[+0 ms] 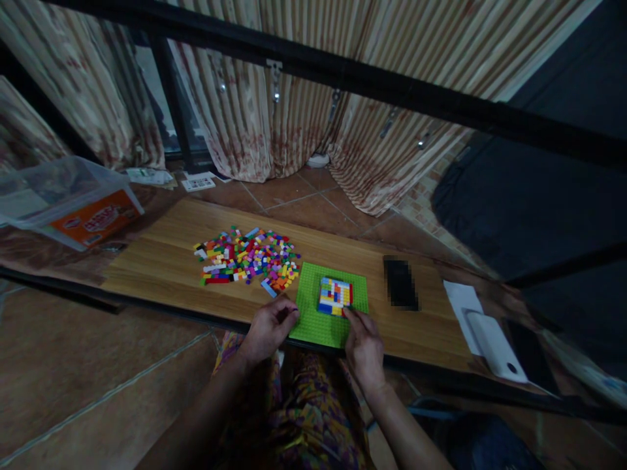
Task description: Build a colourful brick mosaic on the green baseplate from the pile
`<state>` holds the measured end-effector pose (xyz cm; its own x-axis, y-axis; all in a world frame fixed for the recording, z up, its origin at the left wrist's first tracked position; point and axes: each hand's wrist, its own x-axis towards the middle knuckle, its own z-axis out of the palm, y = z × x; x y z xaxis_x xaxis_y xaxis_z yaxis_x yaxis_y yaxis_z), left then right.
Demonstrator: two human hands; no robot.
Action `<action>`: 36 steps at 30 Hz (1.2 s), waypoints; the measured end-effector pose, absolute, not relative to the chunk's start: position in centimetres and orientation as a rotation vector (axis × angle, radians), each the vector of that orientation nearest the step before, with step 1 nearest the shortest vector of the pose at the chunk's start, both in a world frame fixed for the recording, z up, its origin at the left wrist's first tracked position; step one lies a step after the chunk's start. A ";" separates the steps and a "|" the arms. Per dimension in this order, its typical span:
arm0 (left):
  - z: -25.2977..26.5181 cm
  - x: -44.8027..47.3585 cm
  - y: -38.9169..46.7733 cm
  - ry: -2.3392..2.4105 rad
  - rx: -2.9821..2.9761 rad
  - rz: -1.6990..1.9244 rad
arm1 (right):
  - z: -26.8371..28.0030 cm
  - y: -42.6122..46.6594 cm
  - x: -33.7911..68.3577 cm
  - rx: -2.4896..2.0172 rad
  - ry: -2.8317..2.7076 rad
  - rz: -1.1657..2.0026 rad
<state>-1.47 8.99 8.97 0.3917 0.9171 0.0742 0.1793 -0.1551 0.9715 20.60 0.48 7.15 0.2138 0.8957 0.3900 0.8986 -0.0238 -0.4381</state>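
Note:
A flat block of multicoloured building bricks (329,295) sits on a green studded baseplate (307,290) at the table's front edge. My right hand (366,343) reaches in from the right, its index finger stretched out and the tip touching the block's near right corner. The other fingers of that hand are partly hidden. Beside the baseplate's left edge, my left hand (270,329) is closed in a pinch, with a tiny dark pinkish building brick (294,309) just showing at the fingertips. A pile of loose bricks (252,256) spreads over the wood, beyond my left hand.
The wooden table (161,261) carries a dark, pixelated flat object (401,284) on the right. Farther right lie white paper (460,303) and a white device (497,346). A clear plastic bin (68,202) with an orange label stands at the far left. Striped curtains (304,117) hang behind.

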 end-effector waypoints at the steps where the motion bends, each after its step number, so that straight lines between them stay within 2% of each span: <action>1: 9.0 -1.5 9.0 0.999 1.606 0.886 | 7.2 0.4 20.6 -1.876 -1.656 0.001; 12: 9.1 -1.5 9.1 1.011 1.612 0.864 | 8.5 0.9 21.0 -1.840 -1.667 0.009; 25: 8.9 -1.4 9.1 1.017 1.581 0.874 | 6.7 0.6 20.7 -1.914 -1.685 -0.047; 31: 8.7 -1.4 9.1 1.011 1.595 0.914 | 7.8 0.9 21.4 -1.863 -1.715 -0.017; 36: 8.6 -1.5 9.2 1.016 1.592 0.914 | 9.4 1.2 17.8 -1.832 -1.584 0.007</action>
